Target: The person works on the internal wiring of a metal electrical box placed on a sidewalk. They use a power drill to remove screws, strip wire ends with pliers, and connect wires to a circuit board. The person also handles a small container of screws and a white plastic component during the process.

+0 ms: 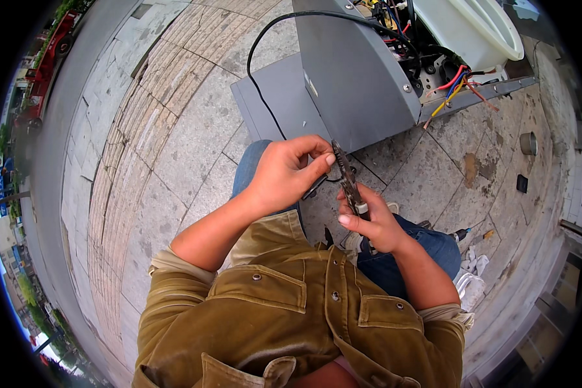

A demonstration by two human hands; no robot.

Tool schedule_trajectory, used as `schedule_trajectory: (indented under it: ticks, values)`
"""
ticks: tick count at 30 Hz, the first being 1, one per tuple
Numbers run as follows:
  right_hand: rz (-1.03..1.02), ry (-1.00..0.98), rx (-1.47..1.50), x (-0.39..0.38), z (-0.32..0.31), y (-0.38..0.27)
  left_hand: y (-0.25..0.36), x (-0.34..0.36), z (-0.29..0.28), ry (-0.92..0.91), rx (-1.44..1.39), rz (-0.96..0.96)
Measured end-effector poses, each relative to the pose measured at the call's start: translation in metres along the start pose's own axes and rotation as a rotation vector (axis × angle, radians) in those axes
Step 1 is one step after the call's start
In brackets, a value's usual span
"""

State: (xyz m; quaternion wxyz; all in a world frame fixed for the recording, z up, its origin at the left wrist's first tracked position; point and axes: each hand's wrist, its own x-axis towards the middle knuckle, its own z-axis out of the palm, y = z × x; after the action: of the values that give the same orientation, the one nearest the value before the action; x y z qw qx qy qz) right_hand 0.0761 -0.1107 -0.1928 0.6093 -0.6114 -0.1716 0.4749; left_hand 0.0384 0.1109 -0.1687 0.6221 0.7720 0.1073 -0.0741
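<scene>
My right hand (374, 223) grips the handles of a dark wire-stripping plier (346, 173), its jaws pointing up and away from me. My left hand (290, 171) pinches the end of a black cable (260, 87) right at the plier's jaws. The cable loops up over the pavement and runs into an opened grey machine housing (352, 71). I sit or crouch in blue jeans and an olive corduroy jacket, with both hands held above my knees.
The grey housing stands open at the top, showing bundled red, blue and yellow wires (456, 84) and a white tub (478, 26). A flat grey panel (275, 97) lies on the stone paving. A small metal cup (528, 143), a black block (522, 183) and white cloth (472, 278) lie to the right.
</scene>
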Motion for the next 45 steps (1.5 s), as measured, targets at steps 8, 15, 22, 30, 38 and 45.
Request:
schedule_trajectory:
  ticks: [8,15,22,30,38,45]
  values:
    - [-0.057,0.075,-0.143,0.001,0.004,0.007,0.003,0.000,0.004,0.033,0.010,0.029]
    - [-0.107,0.197,-0.304,0.001,0.008,0.008,0.004,0.001,0.005,0.044,0.060,0.052]
    - [-0.106,0.267,-0.361,0.002,0.011,0.001,-0.003,0.003,0.006,0.017,-0.062,0.057]
    - [-0.046,0.402,-0.665,0.002,0.004,0.004,-0.005,0.008,-0.009,-0.150,-0.087,-0.005]
    - [-0.121,0.443,-0.082,-0.026,0.009,0.053,-0.015,0.008,-0.013,-0.429,-0.049,0.056]
    - [0.172,0.724,0.517,-0.065,0.003,0.084,-0.050,0.007,-0.034,-0.320,-0.109,-0.137]
